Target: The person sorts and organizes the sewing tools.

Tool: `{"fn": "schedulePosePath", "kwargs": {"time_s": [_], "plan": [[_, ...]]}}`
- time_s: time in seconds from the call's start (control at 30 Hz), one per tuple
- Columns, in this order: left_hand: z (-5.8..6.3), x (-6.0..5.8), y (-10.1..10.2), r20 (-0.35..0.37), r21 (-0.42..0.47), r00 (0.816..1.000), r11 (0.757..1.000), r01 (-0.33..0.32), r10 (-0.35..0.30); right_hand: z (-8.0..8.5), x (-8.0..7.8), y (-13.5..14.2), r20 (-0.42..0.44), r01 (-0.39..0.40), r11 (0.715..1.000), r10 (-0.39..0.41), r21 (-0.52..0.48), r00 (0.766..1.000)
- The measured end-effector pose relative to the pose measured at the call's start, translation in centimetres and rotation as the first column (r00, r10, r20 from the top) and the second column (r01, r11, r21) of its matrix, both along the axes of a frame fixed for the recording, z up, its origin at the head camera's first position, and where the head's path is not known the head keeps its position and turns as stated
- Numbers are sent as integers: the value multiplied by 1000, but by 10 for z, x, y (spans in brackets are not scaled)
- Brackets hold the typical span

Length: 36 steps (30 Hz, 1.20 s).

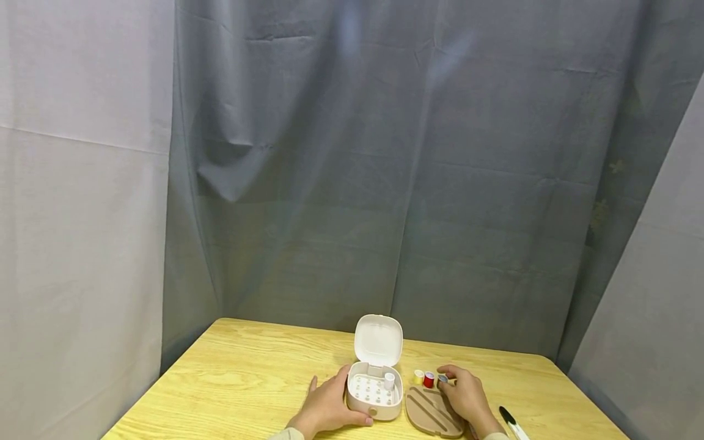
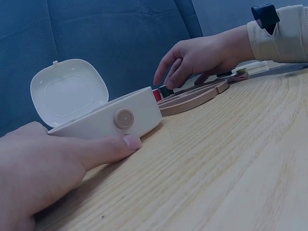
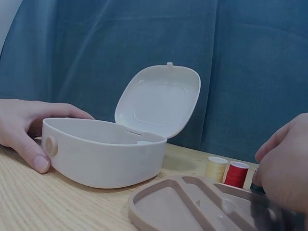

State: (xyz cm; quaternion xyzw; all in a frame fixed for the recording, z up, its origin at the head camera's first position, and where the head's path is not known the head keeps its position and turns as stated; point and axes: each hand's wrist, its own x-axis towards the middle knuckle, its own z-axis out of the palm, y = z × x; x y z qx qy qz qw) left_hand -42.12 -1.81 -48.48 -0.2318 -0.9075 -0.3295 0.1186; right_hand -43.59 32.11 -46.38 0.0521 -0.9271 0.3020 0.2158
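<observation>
White rounded plastic box [image 3: 106, 164], wide open, on a yellow wooden table [image 1: 264, 366].
We hold the box with our left hand [image 1: 330, 403], thumb at the front and fingers around the side, and its smooth white lid [image 1: 379, 340] leans up at the back. Inside, one small white spool [image 1: 389, 381] stands at the back right, and rows of tiny pegs [image 1: 368, 389] have nothing on them. On the table to the right, three spools stand in a row: one of yellow thread [image 3: 216, 170], one of red thread [image 3: 236, 175] and one of dark thread [image 1: 442, 379]. Our right hand [image 1: 467, 396] has finger and thumb bent close about the dark one, but we can't tell if they pinch it. Near them, the flat tan plastic tray [image 3: 159, 207] lies beside the box. We think the job is part-way: one spool is in, three are out, and the lid is up.
</observation>
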Motion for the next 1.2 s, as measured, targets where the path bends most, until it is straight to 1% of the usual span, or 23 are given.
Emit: {"fn": "schedulePosePath", "kwargs": {"time_s": [0.27, 0.53, 0.77, 0.83, 1.0, 1.2], "plan": [[1, 0, -1, -2, 0, 1000, 1000, -6, 6, 0, -1, -3, -8, 8, 1000, -8, -1, 1000], [0, -1, -2, 8, 1, 1000, 1000, -2, 2, -1, -1, -3, 36, 43, 999, -43, 10, 998], [1, 1, -1, -13, 5, 1000, 1000, 1, -1, -3, -2, -3, 37, 67, 997, -68, 33, 997], [1, 2, -1, -8, 6, 1000, 1000, 2, -2, -4, -3, -3, 43, 67, 997, -69, 37, 997], [-1, 2, -1, 2, -1, 1000, 1000, 0, 0, -6, -4, -3, 27, 75, 996, -77, 53, 997], [-2, 0, 0, -14, -3, 1000, 1000, 1, -1, -7, -3, -3, 12, 110, 991, -112, 74, 994]]}}
